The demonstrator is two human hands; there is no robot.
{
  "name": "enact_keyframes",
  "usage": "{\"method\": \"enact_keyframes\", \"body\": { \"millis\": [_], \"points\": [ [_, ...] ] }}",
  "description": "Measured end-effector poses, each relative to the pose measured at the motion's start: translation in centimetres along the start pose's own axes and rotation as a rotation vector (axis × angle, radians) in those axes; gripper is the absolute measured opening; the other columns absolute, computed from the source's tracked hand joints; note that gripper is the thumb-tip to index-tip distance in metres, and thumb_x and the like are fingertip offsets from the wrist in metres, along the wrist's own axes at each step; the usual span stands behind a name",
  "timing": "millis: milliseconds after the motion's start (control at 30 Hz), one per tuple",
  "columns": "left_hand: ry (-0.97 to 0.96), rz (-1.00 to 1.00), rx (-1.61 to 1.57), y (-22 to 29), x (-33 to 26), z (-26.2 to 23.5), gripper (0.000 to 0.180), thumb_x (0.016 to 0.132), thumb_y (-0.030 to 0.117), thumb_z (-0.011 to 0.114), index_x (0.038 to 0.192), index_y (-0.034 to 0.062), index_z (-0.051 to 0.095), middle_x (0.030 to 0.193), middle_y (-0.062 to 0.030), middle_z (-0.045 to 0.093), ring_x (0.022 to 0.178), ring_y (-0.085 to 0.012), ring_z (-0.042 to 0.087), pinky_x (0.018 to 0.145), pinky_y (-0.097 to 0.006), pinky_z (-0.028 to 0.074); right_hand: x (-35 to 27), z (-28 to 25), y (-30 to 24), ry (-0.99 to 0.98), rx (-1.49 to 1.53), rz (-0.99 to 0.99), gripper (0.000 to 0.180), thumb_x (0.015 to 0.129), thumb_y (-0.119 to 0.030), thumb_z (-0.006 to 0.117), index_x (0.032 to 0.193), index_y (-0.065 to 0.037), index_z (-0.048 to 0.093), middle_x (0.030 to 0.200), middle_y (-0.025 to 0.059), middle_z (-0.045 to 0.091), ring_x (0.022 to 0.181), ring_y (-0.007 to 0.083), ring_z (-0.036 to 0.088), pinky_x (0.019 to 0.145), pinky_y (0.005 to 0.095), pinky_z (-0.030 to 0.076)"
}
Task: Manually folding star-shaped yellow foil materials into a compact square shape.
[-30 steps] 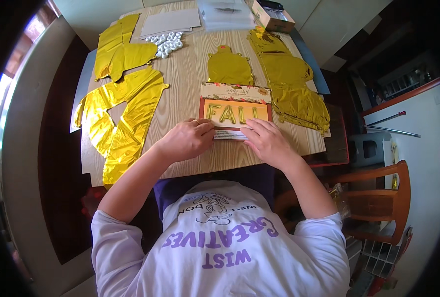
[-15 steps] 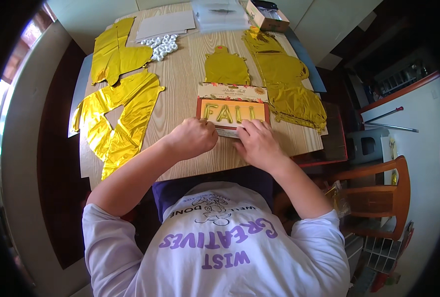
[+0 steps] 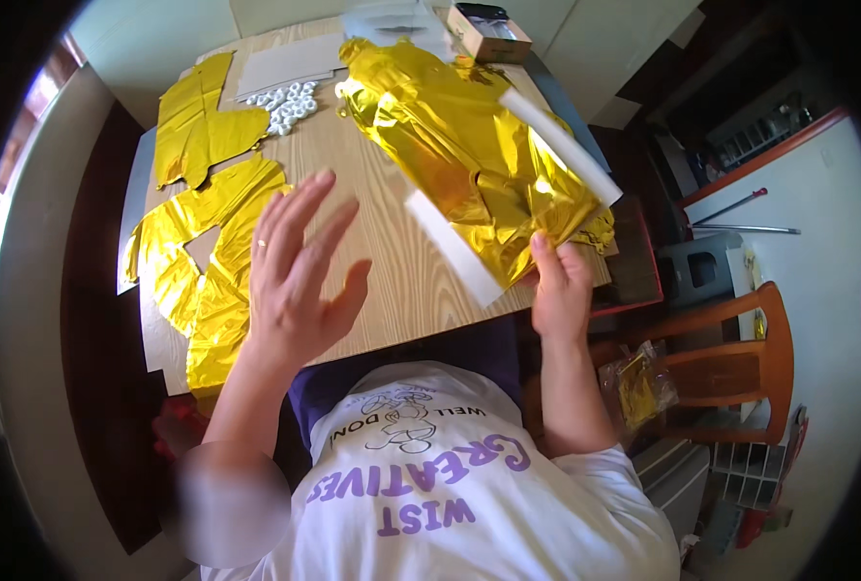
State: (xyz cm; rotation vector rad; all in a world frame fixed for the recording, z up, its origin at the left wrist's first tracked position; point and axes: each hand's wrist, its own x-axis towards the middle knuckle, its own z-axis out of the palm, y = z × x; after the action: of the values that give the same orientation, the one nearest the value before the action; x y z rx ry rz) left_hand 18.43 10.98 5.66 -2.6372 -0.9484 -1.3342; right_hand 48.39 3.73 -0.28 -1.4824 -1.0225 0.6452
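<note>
Gold foil pinched in your right hand | white card showing along both its sides | your left hand raised, spread wide | white rings on table

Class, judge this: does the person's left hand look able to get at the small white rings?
Probably yes: the left hand is open and empty, and the small white rings lie uncovered ahead of it, with bare wood-grain tabletop leaving the way free.

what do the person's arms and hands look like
The left hand wears a thin ring; neither it nor the right hand is gloved. The white right sleeve leaves that forearm bare; the left sleeve is mostly blurred.
</note>
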Motion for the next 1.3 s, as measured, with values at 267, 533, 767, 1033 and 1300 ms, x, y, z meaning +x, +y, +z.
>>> {"method": "enact_keyframes", "body": {
  "millis": [267, 533, 767, 1033, 1300],
  "points": [
    [-0.293, -0.103, -0.119, 0.9, -6.1, 2.6, 0.043, 0.08, 0.008, 0.075, 0.123, 0.0078, 0.067, 0.142, -0.0167, 0.057, 0.131, -0.0386, 0.055, 0.113, -0.054, 0.04, -8.5, 3.1, 3.4, -0.149, 0.712, 0.645, 0.033, 0.104, -0.029, 0.058, 0.119, 0.0, 0.062, 0.108, 0.0145, 0.071, 0.094, 0.0249, 0.073, 0.082, 0.0439, 0.062],
    [-0.334, -0.199, -0.146, 1.9, -9.2, 2.5, 0.047, 0.08, 0.012, 0.078, 0.125, 0.0076, 0.065, 0.139, -0.0167, 0.059, 0.129, -0.0382, 0.056, 0.112, -0.055, 0.041, -6.9, -3.0, 0.5, -0.274, -0.607, -0.219, 0.021, 0.091, -0.023, 0.076, 0.095, -0.003, 0.072, 0.069, 0.0091, 0.063, 0.057, 0.0248, 0.064, 0.055, 0.0325, 0.051],
    [-0.457, 0.005, -0.239, 1.6, -7.2, 5.4, 0.05, 0.085, 0.02, 0.074, 0.132, 0.0083, 0.062, 0.143, -0.0165, 0.054, 0.137, -0.0368, 0.049, 0.115, -0.055, 0.036, -7.3, 3.5, 1.6, -0.442, -0.839, -0.588, 0.087, 0.088, -0.043, 0.071, 0.154, 0.0, 0.034, 0.158, 0.0313, 0.027, 0.145, 0.0521, 0.026, 0.118, 0.0641, 0.021],
    [-0.57, -0.027, -0.084, -0.2, -8.8, 5.7, 0.053, 0.088, 0.029, 0.073, 0.135, 0.0093, 0.061, 0.142, -0.0132, 0.056, 0.139, -0.0319, 0.048, 0.117, -0.057, 0.033, -8.2, 5.6, 3.6, -0.473, -0.954, -0.511, 0.091, 0.092, -0.052, 0.062, 0.158, -0.001, 0.027, 0.16, 0.0355, 0.02, 0.148, 0.0548, 0.021, 0.119, 0.0654, 0.016],
    [-0.613, -0.029, -0.075, -2.1, -7.2, 6.4, 0.055, 0.091, 0.032, 0.07, 0.141, 0.0105, 0.058, 0.15, -0.0152, 0.051, 0.144, -0.0338, 0.042, 0.119, -0.056, 0.03, -6.9, 6.4, 4.0, -0.412, -0.994, -0.477, 0.089, 0.095, -0.056, 0.057, 0.158, 0.0, 0.028, 0.159, 0.0377, 0.021, 0.147, 0.0555, 0.021, 0.119, 0.0668, 0.014]
  ]
}}
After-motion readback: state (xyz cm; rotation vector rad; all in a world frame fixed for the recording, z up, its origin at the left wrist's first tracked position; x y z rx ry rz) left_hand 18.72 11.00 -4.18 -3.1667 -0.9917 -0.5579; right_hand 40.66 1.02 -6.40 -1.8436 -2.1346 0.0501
